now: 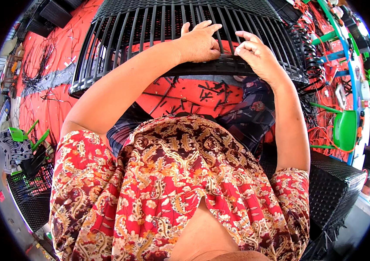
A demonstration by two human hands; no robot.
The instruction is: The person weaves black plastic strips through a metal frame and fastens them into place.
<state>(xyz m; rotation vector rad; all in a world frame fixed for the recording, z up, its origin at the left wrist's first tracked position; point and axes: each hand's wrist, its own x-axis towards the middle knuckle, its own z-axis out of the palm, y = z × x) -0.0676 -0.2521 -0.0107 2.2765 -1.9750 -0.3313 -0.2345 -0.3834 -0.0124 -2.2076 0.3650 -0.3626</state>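
Observation:
A black woven furniture frame (202, 68) stands in front of me, with long flat black strips (143, 27) running side by side from its woven far part to its near edge. My left hand (200, 42) lies over the strips near the middle of that edge, its fingers stretched out and apart. Just to its right, my right hand (257, 53) is at the same edge. Its thumb and fingers are bent together in a pinch beside a strip; whatever they hold, if anything, is too small to make out.
Short black strip offcuts (211, 93) lie on the red floor covering (163, 89) below the frame. A green plastic stool (345, 130) stands at the right. Black woven pieces are at the right (335, 187) and lower left (28, 191). Loose black strands (39, 71) lie at the left.

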